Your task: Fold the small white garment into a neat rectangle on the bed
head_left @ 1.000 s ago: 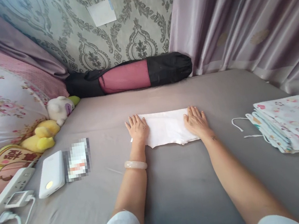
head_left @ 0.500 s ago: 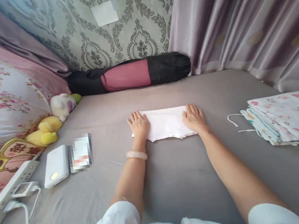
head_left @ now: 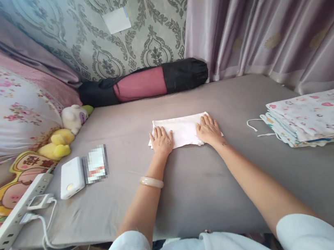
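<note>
A white folded cloth [head_left: 183, 130] lies flat on the grey sheet, longer across than deep. What kind of garment or cloth it is I cannot tell. My left hand [head_left: 162, 141] rests palm down on its left end, fingers spread, with a pale bangle on the wrist. On the right end lies my right hand [head_left: 209, 130], also flat with the fingers stretched away from me. Both palms touch the fabric, and neither hand grips it. The cloth's near edge is uneven between the hands.
A stack of folded printed cloths [head_left: 315, 116] with white cords lies to the right. On the left are a white power bank [head_left: 71, 177], a blurred packet [head_left: 96, 164], a power strip [head_left: 20, 211] and plush toys [head_left: 57, 143]. A black and pink bag [head_left: 142, 83] lies along the wall.
My left hand has slid inward and slightly nearer me on the cloth; my right hand still lies on the right end. The whole view has shifted a little.
</note>
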Demonstrator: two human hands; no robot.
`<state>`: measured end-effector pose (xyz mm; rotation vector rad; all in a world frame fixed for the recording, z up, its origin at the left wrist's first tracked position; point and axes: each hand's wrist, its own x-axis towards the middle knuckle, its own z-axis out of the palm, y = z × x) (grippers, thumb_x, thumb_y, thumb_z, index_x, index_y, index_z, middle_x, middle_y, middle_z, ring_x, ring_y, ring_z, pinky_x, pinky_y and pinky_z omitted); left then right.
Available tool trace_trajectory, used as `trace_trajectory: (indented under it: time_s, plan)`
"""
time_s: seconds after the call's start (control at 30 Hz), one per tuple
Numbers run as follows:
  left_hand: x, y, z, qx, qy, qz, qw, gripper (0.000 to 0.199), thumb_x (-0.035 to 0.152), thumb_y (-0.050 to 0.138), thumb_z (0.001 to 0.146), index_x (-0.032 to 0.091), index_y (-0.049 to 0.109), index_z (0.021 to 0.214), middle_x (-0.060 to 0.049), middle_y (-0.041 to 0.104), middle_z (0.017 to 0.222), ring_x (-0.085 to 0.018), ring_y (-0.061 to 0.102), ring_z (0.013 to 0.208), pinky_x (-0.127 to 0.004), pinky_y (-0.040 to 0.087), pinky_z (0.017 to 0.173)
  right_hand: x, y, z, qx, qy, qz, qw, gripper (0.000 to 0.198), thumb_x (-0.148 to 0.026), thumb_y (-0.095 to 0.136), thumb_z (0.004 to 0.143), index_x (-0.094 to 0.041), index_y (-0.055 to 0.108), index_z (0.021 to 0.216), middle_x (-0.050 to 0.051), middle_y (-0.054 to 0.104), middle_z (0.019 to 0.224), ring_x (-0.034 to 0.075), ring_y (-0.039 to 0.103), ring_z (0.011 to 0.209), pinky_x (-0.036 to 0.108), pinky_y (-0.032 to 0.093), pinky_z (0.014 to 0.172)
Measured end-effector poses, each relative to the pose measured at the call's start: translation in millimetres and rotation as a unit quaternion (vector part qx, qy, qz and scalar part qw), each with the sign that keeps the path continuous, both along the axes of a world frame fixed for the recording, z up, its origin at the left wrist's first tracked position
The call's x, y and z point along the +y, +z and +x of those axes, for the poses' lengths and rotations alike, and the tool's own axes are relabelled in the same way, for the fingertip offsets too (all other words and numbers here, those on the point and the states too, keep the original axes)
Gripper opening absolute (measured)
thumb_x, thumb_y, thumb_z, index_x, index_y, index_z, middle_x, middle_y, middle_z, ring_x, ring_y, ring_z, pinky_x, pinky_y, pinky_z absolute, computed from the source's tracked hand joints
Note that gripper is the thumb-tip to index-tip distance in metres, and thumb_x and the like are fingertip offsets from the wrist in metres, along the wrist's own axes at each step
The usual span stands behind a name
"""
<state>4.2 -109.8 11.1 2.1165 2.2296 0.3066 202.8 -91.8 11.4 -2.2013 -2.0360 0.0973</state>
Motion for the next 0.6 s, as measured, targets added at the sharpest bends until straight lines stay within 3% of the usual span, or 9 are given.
trace_trajectory:
  time_s: [0.23, 0.43, 0.6]
  plan:
    - [-2, 0.2, -1, -0.008, -0.005, 0.023, 1.0, 0.061, 0.043, 0.022, 0.099, 0.008, 0.041, 0.145, -0.017, 0.037, 0.154, -0.028, 0.024, 0.147, -0.049, 0.017, 0.119, 1, 7, -3, -0.011, 0.001, -0.008, 1.0, 0.059, -0.033, 0.02, 0.101, -0.001, 0.031, 0.149, 0.018, 0.023, 0.156, 0.027, 0.015, 0.145, 0.049, 0.013, 0.117]
    - [-8, 5.4, -11, -0.023, 0.02, 0.036, 0.999, 0.055, 0.038, 0.032, 0.097, 0.008, 0.042, 0.142, -0.018, 0.038, 0.153, -0.031, 0.026, 0.145, -0.051, 0.019, 0.118, -4, 15, -41, 0.01, 0.063, -0.016, 0.998, 0.058, -0.033, 0.021, 0.101, -0.005, 0.028, 0.151, 0.015, 0.021, 0.158, 0.025, 0.013, 0.146, 0.049, 0.011, 0.118]
    - [-10, 16.7, -27, -0.034, 0.086, 0.027, 0.995, 0.042, 0.037, 0.043, 0.093, 0.011, 0.055, 0.125, -0.019, 0.057, 0.131, -0.033, 0.05, 0.124, -0.043, 0.041, 0.1, -6, 9, -58, 0.002, 0.078, 0.006, 0.997, 0.056, -0.033, 0.022, 0.101, -0.006, 0.032, 0.15, 0.014, 0.024, 0.157, 0.027, 0.016, 0.145, 0.052, 0.013, 0.117]
